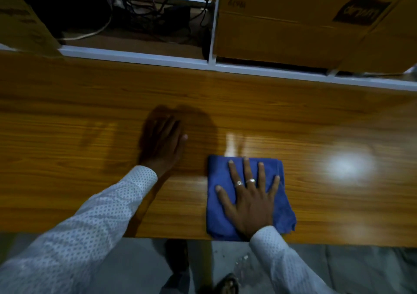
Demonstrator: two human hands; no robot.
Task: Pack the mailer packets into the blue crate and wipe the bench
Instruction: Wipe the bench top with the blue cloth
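A folded blue cloth point(282, 205) lies on the glossy wooden bench point(90, 140) near its front edge. My right hand point(248, 201) presses flat on the cloth with fingers spread straight; two rings show on it. My left hand point(163, 144) rests palm down on the bare bench to the left of the cloth, fingers straight, in shadow. No mailer packets or blue crate are in view.
Behind the bench runs a white-framed shelf point(135, 56). A tangle of cables point(149, 11) fills its middle bay, and cardboard boxes point(304, 22) stand at the right and far left. Below the bench edge are the grey floor and my sandalled foot point(228, 284).
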